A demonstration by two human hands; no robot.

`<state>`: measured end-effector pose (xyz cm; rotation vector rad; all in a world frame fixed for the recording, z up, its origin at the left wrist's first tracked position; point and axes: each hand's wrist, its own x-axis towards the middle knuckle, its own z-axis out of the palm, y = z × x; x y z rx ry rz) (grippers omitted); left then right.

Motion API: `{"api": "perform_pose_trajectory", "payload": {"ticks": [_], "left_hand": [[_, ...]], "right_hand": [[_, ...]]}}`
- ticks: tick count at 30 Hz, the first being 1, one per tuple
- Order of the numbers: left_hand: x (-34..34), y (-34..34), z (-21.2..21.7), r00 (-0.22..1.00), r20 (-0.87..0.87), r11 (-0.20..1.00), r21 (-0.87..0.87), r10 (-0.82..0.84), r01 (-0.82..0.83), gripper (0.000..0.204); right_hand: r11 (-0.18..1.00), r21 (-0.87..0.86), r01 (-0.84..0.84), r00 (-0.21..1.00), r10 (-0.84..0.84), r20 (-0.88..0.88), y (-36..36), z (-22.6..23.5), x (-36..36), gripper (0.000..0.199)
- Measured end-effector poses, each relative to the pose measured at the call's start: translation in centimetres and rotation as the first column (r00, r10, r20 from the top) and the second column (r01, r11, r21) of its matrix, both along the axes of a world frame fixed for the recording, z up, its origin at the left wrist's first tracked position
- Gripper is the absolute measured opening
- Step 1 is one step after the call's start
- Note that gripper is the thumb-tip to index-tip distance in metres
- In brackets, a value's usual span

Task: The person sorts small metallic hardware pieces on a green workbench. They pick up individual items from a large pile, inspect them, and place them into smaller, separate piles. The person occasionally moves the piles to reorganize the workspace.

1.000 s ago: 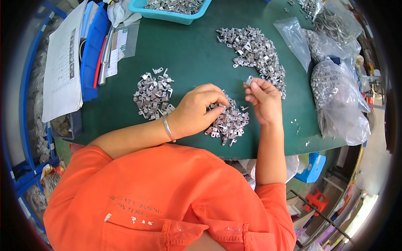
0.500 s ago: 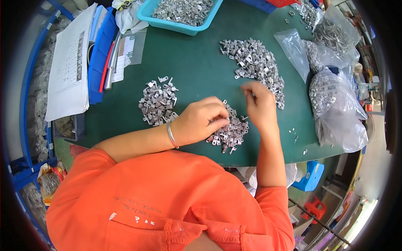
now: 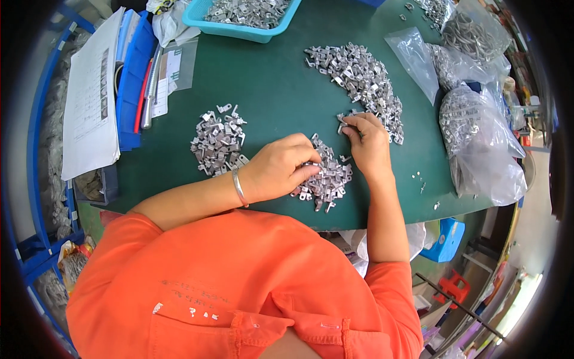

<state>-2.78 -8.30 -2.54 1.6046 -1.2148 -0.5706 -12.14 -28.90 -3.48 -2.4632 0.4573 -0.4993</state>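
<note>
Small bent silver metal brackets with holes lie in three piles on the green tabletop. My left hand, with a bangle at its wrist, is closed over the left edge of the near middle pile. Its thumb and fingertips come together there, and whatever they hold is too small to make out. My right hand pinches a small metal bracket at its fingertips, next to the lower end of the large far pile. Left of my left hand is another bracket pile.
A turquoise basket of metal parts stands at the far edge. Clear plastic bags of metal parts bulge along the right side. At the left are a blue file holder, papers and a metal tool. The green table ends near my body.
My right hand's fingertips now have a bracket at them beside the far pile. My left hand stays at the near middle pile, fingers slightly shifted. The whole view has moved a little.
</note>
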Motion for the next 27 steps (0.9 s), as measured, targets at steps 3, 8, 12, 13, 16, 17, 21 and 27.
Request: {"api": "perform_pose_trajectory", "payload": {"ticks": [3, 8, 12, 13, 16, 17, 21, 27], "left_hand": [[0.2, 0.0, 0.0, 1.000, 0.024, 1.000, -0.008, -0.013, 0.013, 0.013], [0.4, 0.2, 0.2, 0.999, 0.035, 1.000, -0.001, -0.028, 0.028, 0.014], [0.3, 0.2, 0.4, 0.999, 0.029, 1.000, 0.012, -0.026, 0.025, 0.016], [0.4, 0.2, 0.4, 0.999, 0.039, 1.000, -0.001, -0.024, 0.024, 0.016], [0.4, 0.1, 0.6, 1.000, 0.004, 1.000, 0.018, -0.005, 0.005, 0.016], [0.4, 0.0, 0.8, 1.000, -0.019, 0.999, 0.035, 0.005, -0.005, 0.015], [0.0, -0.3, 2.1, 0.742, -0.667, 0.997, 0.076, 0.065, -0.020, 0.011], [-0.1, -0.1, 1.0, 0.960, -0.279, 0.995, -0.082, 0.035, -0.060, 0.008]], "right_hand": [[0.998, 0.063, 0.022, 0.999, -0.023, 0.024, -0.2, -0.3, -0.4, 0.014], [0.865, 0.429, 0.260, 0.964, -0.204, -0.172, -0.6, 0.1, -0.6, 0.013], [0.535, 0.792, 0.294, 0.952, -0.234, -0.196, -1.1, 1.0, -0.9, 0.015], [0.466, 0.843, 0.267, 0.958, -0.222, -0.181, -1.2, 1.3, -1.3, 0.015], [0.375, 0.912, 0.168, 0.979, -0.170, -0.111, -1.3, 1.8, -2.3, 0.014], [0.381, 0.915, 0.133, 0.983, -0.165, -0.074, -0.5, 2.4, -2.6, 0.014], [0.744, 0.645, -0.177, 0.981, 0.080, 0.177, 3.0, 3.6, -3.5, 0.008], [0.939, 0.342, -0.037, 0.994, -0.002, 0.111, 2.9, 1.6, -2.3, 0.012]]}}
